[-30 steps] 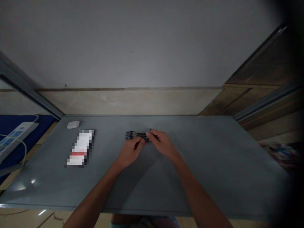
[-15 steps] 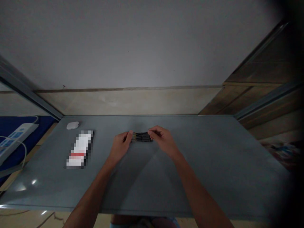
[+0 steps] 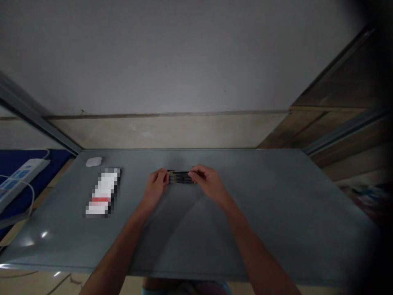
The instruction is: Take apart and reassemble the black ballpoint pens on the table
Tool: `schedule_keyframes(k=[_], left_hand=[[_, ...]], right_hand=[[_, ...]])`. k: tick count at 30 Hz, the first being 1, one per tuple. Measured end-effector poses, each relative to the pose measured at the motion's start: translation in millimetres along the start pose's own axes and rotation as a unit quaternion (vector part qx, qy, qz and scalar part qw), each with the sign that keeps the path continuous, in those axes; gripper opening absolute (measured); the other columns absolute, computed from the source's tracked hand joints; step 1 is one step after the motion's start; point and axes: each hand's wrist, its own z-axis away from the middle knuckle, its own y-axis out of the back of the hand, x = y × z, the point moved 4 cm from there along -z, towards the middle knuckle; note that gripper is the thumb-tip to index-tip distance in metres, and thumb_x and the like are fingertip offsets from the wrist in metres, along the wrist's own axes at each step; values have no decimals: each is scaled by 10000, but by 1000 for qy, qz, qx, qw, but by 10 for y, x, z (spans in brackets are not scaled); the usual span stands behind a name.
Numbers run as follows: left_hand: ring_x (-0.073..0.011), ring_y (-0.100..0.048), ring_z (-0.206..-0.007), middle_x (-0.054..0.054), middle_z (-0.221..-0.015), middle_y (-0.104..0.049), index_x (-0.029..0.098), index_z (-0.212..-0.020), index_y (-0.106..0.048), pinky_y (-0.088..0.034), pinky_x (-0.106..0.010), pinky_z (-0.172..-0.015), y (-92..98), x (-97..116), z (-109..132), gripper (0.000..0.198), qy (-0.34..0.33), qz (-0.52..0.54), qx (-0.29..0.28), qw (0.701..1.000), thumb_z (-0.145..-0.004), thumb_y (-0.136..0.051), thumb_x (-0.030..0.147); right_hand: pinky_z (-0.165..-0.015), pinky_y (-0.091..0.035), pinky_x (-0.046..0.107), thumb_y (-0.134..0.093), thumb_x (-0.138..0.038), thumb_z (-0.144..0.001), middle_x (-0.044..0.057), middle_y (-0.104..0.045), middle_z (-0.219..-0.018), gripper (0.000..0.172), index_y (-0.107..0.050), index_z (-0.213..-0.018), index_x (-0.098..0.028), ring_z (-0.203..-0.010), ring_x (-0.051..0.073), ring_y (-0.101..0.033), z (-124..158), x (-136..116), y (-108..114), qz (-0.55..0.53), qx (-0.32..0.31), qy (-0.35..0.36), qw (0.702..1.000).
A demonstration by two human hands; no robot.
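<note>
Two hands, left hand (image 3: 156,187) and right hand (image 3: 209,185), grips clamped on a slim black bundle (image 3: 181,177), over a grey surface (image 3: 245,237), pixelated white-and-red package (image 3: 102,192) lying apart

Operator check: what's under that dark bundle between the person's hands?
The left hand and right hand hold the dark bundle by its ends. Grey tabletop shows around it; the patch directly beneath is covered, so anything there cannot be seen.

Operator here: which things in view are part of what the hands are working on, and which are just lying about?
In use: left hand, right hand, bundle of slim dark sticks held between them.

Lying about: small white rounded case, blurred white-and-red flat packet, white power strip.
</note>
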Motion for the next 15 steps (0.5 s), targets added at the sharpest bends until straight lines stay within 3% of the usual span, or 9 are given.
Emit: schedule_keyframes(k=[7, 12, 15], left_hand=[[-61, -248, -411, 77, -489, -284, 209, -626, -359, -210, -224, -420, 6, -35, -9, 434, -21, -36, 16, 999, -886, -462, 541], [-63, -240, -393, 77, -486, -278, 214, -620, -358, -195, -227, -397, -5, -44, 0, 440, 0, -6, 14, 1000, -899, -436, 545], [-61, -257, -407, 71, -494, -304, 207, -610, -371, -197, -220, -399, 19, -66, -10, 462, -11, 11, 25, 1000, -887, -473, 563]], right_hand=[[-504, -321, 261, -495, -483, -917, -21, -473, -523, 444, -612, -602, -192, -479, 115, -419, 17, 5, 20, 57, 2, -38, 998], [-598, -406, 261, -591, -414, -866, 6, -617, -691, 250, -675, -772, -198, -638, 147, -553, 1, -9, 30, 21, -10, -10, 1000], [-568, -387, 255, -577, -435, -871, -1, -586, -631, 292, -687, -754, -191, -587, 138, -527, 4, 2, 34, 32, -12, -16, 999]])
